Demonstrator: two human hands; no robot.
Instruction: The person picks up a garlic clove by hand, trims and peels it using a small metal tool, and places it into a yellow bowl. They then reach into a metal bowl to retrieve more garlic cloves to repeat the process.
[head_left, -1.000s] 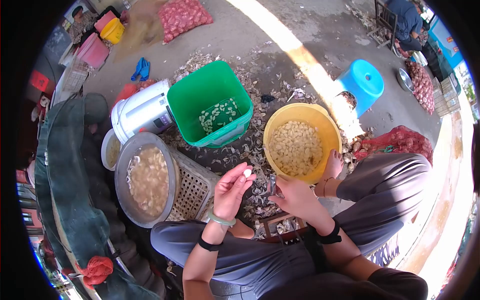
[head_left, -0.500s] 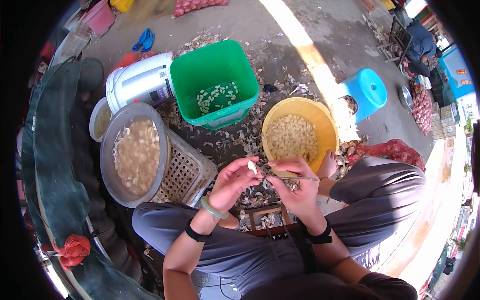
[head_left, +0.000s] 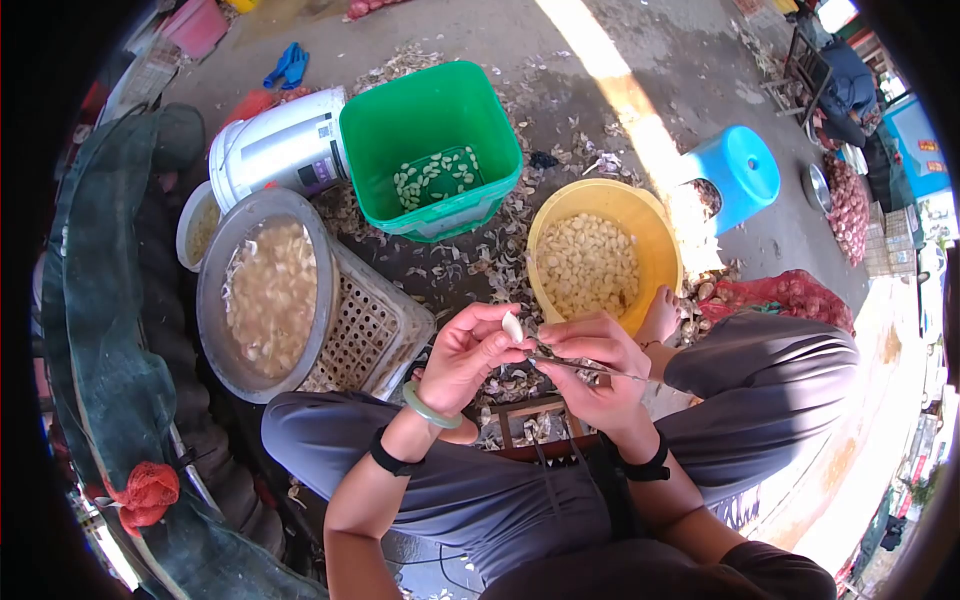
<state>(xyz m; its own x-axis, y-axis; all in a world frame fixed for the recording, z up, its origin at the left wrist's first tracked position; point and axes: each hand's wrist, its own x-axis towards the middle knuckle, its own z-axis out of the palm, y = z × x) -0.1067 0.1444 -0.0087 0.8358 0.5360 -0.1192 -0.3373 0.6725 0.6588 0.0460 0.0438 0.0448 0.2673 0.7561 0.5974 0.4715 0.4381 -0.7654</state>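
Observation:
My left hand pinches a pale peeled garlic clove between thumb and fingertips. A green bangle circles that wrist. Close beside it, my right hand is closed around a slim metal knife, whose tip end lies by the left fingertips. Past my hands stands a yellow basin of pale garlic cloves. Further left, a green square bucket has scattered cloves on its bottom. A grey tub holds cloves in cloudy water.
The grey tub rests on a perforated plastic crate. Beside the green bucket lies a white bucket. A blue stool and red net sacks of garlic are at right. Garlic skins litter the floor. Another person sits far right.
My hands have come closer together, with the knife's end nearer the left fingertips. The clove is still in my left hand. The camera view has shifted slightly.

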